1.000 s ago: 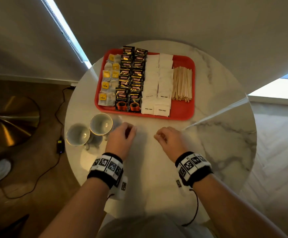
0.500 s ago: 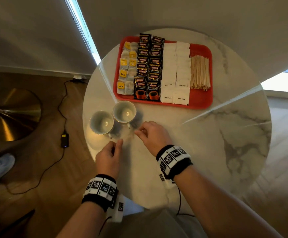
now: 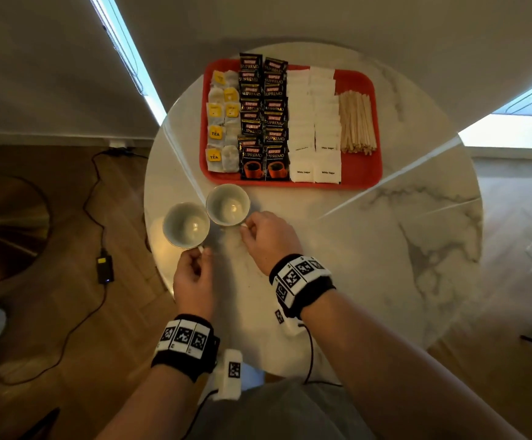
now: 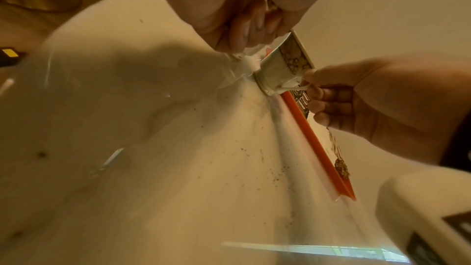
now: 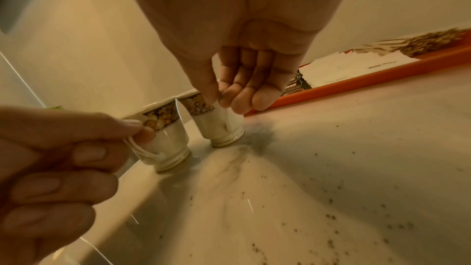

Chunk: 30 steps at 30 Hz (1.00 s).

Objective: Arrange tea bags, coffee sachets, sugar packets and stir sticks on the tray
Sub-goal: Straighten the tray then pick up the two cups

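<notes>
A red tray (image 3: 363, 179) at the far side of the round table holds rows of tea bags (image 3: 222, 122), black coffee sachets (image 3: 263, 119), white sugar packets (image 3: 314, 122) and a bundle of wooden stir sticks (image 3: 356, 122). Two empty white cups with patterned rims stand upright in front of the tray's left end. My left hand (image 3: 203, 252) pinches the handle of the left cup (image 3: 185, 225). My right hand (image 3: 246, 225) pinches the handle of the right cup (image 3: 228, 204). The right wrist view shows both pinches, on the left cup (image 5: 168, 140) and the right cup (image 5: 219, 126).
The white marble table (image 3: 369, 265) has dark crumbs scattered on it (image 5: 344, 219). Its left edge lies close beside the left cup. On the wooden floor to the left lie a black adapter with a cable (image 3: 105, 268) and a brass disc (image 3: 4, 230).
Both hands have moved left from the middle of the table to the cups. Each now pinches a cup handle; before, they held nothing.
</notes>
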Each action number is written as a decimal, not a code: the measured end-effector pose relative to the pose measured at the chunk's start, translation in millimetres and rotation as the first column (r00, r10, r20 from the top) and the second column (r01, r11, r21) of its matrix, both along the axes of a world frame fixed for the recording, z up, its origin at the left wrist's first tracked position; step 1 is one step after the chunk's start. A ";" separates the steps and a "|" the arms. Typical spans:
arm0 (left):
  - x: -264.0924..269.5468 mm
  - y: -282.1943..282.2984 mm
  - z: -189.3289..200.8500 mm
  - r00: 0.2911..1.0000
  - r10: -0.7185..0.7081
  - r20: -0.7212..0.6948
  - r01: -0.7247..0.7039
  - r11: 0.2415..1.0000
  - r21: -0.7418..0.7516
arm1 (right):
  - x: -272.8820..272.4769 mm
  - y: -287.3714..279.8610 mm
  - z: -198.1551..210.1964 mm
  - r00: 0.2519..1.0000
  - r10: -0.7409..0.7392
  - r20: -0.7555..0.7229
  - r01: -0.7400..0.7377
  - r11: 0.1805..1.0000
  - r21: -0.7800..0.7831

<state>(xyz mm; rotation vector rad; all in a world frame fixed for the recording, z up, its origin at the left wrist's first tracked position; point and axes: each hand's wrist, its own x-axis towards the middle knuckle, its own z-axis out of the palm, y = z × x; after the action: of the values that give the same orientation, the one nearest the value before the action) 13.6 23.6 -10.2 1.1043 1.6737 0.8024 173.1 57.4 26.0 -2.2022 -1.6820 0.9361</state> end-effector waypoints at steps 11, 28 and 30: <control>28.9 -8.3 -9.8 0.997 -0.064 0.041 0.063 0.997 0.046 | 37.1 -27.4 6.6 0.995 -0.070 -0.075 0.069 0.997 -0.023; 255.4 0.8 41.2 0.963 -0.197 0.184 0.172 0.974 0.145 | 254.8 -81.3 30.3 0.895 -0.424 -0.138 0.443 0.880 0.168; 292.5 11.3 40.8 0.958 -0.216 0.189 0.190 0.970 0.150 | 288.0 -73.6 26.5 0.873 -0.463 -0.156 0.487 0.850 0.201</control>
<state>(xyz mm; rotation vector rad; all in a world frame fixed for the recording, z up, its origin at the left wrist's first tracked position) 306.1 34.8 30.6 1.2186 1.3280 0.8700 461.1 -16.3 52.5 -2.2071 -1.0511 0.6631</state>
